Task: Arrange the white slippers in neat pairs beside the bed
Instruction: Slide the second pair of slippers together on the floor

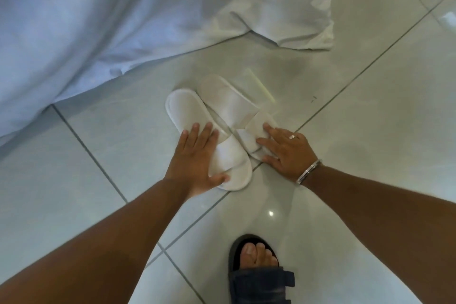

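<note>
Two white terry open-toe slippers (217, 131) lie side by side on the glossy tiled floor (370, 118), white bedsheet (74, 32) at ten o'clock — your left hand (197, 158) and right hand (286, 153) press flat, fingers spread, gripping nothing. You're squaring the pair — next, nudge the toes level.

Soft, even daylight fills the room, with a cool bluish cast on the hanging bed sheet (74, 27). The glossy floor tiles (370, 111) throw back pale glare, one small bright spot near the sandalled foot (256, 254) and a sheen at the upper right. Shadows are faint and diffuse. The white slippers (217, 128) are nearly washed out. Grout lines bow toward the edges, and the forearms in the lower corners look stretched and slightly soft.
</note>
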`<state>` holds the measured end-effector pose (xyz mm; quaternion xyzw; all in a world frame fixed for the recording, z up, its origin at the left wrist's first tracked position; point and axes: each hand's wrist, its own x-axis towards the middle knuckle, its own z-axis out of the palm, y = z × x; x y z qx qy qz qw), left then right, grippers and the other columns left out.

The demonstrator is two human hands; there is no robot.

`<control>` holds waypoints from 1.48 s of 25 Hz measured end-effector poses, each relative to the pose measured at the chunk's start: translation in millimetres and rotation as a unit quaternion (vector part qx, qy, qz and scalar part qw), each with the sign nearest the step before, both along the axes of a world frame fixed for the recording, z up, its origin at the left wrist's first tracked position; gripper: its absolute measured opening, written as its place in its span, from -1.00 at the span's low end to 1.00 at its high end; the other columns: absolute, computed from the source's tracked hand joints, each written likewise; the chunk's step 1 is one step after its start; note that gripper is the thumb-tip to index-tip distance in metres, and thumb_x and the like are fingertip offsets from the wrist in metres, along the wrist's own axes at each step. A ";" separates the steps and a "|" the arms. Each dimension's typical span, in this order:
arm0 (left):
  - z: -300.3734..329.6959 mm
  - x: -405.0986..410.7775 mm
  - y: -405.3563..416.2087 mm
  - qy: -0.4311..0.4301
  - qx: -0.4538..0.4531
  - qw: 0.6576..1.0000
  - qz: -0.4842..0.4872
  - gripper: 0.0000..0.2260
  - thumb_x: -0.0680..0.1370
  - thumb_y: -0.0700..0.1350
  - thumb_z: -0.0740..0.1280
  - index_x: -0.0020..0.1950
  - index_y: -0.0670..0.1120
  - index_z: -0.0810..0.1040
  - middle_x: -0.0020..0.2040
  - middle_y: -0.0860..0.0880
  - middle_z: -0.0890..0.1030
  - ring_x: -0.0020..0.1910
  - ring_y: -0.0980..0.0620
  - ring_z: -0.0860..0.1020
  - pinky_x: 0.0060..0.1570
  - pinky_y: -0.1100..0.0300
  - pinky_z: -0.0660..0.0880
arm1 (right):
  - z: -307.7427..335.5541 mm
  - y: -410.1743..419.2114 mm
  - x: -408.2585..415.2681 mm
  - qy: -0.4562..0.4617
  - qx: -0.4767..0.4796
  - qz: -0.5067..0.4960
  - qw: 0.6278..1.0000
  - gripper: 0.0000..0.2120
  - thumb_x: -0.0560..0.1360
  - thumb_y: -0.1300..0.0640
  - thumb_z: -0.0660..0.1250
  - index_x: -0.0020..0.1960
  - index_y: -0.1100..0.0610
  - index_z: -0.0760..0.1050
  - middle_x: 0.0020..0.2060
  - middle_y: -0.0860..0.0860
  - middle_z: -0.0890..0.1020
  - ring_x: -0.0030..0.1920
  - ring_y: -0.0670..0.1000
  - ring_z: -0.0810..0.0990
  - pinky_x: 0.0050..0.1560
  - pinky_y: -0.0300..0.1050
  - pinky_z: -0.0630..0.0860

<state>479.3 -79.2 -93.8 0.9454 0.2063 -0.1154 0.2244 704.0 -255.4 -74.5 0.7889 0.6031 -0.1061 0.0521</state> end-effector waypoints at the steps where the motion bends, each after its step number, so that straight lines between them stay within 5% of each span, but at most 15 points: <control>1: -1.1 -5.7 -3.7 0.005 0.005 1.000 -0.012 -0.01 0.36 0.44 0.19 0.57 -0.03 -0.19 0.62 -0.07 -0.17 0.56 -0.12 -0.26 0.51 -0.08 -0.24 | -1.2 1.1 -5.9 -0.006 0.004 0.003 1.000 -0.54 0.47 -0.21 0.21 0.32 -0.09 0.43 0.42 0.08 0.40 0.23 0.18 0.52 0.04 0.09 0.49; 11: 3.0 1.4 19.4 0.025 -0.005 0.998 -0.057 0.04 0.38 0.41 0.24 0.57 -0.06 -0.27 0.60 -0.09 -0.28 0.55 -0.13 -0.30 0.53 -0.10 -0.21 | -3.3 13.2 -13.7 -0.026 -0.004 -0.020 0.999 -0.47 0.44 -0.24 0.14 0.38 -0.15 0.30 0.46 0.04 0.35 0.24 0.14 0.48 0.05 0.11 0.43; 17: 6.2 1.5 26.3 0.024 -0.011 0.998 -0.065 0.03 0.39 0.41 0.25 0.57 -0.05 -0.27 0.60 -0.08 -0.29 0.55 -0.12 -0.30 0.53 -0.09 -0.21 | -0.3 -2.8 -10.6 0.026 -0.017 -0.026 0.999 -0.51 0.42 -0.14 0.38 0.32 -0.13 0.40 0.46 0.00 0.35 0.34 0.14 0.42 0.18 0.16 0.37; 25: 10.7 6.2 24.1 0.034 -0.006 0.997 -0.062 0.05 0.40 0.39 0.29 0.57 -0.09 -0.27 0.60 -0.13 -0.27 0.55 -0.16 -0.30 0.53 -0.11 -0.21 | -1.7 -5.5 -7.1 0.042 -0.021 -0.013 0.999 -0.47 0.40 -0.06 0.45 0.33 -0.05 0.42 0.44 0.07 0.37 0.33 0.22 0.42 0.18 0.24 0.41; 37: 9.1 -0.5 9.4 0.031 -0.012 0.998 -0.053 0.06 0.38 0.39 0.30 0.57 -0.06 -0.27 0.60 -0.11 -0.27 0.55 -0.13 -0.31 0.53 -0.10 -0.22 | 1.4 -4.3 -15.2 0.029 -0.042 -0.023 0.998 -0.48 0.49 -0.07 0.33 0.42 -0.11 0.31 0.52 0.01 0.21 0.44 0.13 0.29 0.33 0.20 0.24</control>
